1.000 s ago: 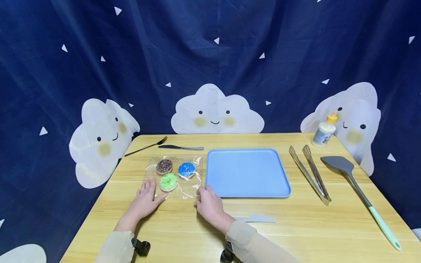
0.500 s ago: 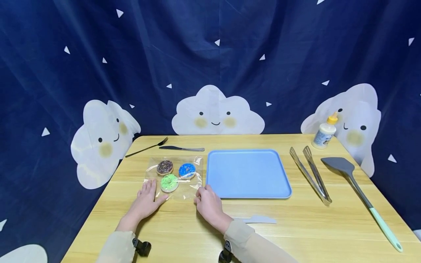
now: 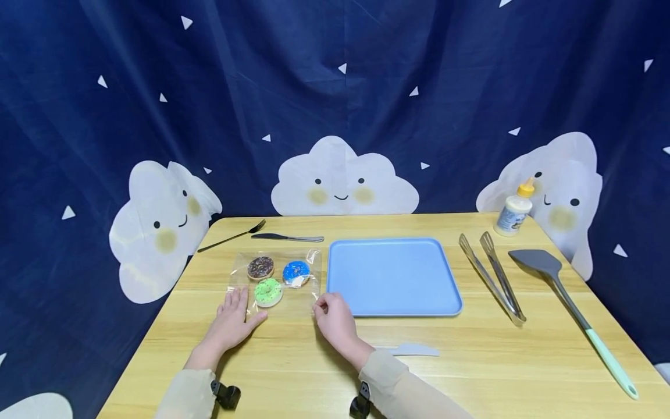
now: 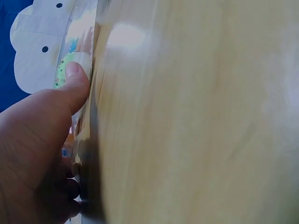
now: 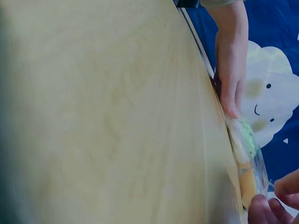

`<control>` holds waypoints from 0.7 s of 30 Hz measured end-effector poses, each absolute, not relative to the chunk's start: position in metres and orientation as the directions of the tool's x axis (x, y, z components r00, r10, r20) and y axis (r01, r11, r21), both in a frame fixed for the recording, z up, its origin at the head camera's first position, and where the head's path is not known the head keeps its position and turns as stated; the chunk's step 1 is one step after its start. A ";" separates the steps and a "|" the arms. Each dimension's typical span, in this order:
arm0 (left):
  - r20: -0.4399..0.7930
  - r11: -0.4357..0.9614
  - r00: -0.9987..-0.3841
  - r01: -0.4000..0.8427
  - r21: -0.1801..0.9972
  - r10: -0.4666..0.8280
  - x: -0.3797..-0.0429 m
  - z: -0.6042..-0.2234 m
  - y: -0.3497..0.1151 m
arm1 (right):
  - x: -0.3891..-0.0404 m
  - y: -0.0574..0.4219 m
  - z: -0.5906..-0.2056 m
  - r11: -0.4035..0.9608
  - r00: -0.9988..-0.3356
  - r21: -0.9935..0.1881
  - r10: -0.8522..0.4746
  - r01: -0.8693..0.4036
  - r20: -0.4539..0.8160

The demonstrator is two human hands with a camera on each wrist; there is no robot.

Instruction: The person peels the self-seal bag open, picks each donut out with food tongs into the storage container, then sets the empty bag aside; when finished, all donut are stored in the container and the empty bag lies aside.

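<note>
On the counter (image 3: pixel 293 372), a flat left hand (image 3: pixel 230 322) presses one clear bag (image 3: pixel 275 280) of three doughnuts (image 3: pixel 268 291) while the right hand (image 3: pixel 335 319) pinches its corner.

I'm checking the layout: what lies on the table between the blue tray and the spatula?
In the head view, metal tongs lie between the blue tray and the spatula, on bare wood.

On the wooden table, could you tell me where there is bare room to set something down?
The blue tray holds nothing. Bare wood lies between the tongs and the spatula, and along the near edge right of the right hand. The left side is crowded: the bag of donuts, the left hand, the fork and the knife.
</note>
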State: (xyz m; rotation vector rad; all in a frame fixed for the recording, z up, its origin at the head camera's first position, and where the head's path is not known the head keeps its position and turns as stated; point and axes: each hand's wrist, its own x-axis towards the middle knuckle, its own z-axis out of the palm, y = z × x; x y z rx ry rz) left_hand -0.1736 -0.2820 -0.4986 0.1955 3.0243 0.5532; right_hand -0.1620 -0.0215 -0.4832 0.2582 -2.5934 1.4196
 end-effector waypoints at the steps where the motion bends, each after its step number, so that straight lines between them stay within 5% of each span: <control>1: -0.040 0.929 -0.990 0.110 0.354 0.132 -0.174 -0.498 -0.282 | -0.163 -0.021 -0.483 0.482 -0.974 -0.847 -0.065 -0.223 0.219; 9: -0.072 0.943 -0.991 0.085 0.323 0.115 -0.175 -0.499 -0.281 | -0.168 -0.016 -0.478 0.188 -0.999 -0.981 -0.044 -0.041 0.033; 21: -0.077 0.948 -0.989 0.097 0.304 0.126 -0.176 -0.498 -0.280 | -0.172 -0.003 -0.479 0.096 -0.999 -0.995 -0.028 0.038 -0.040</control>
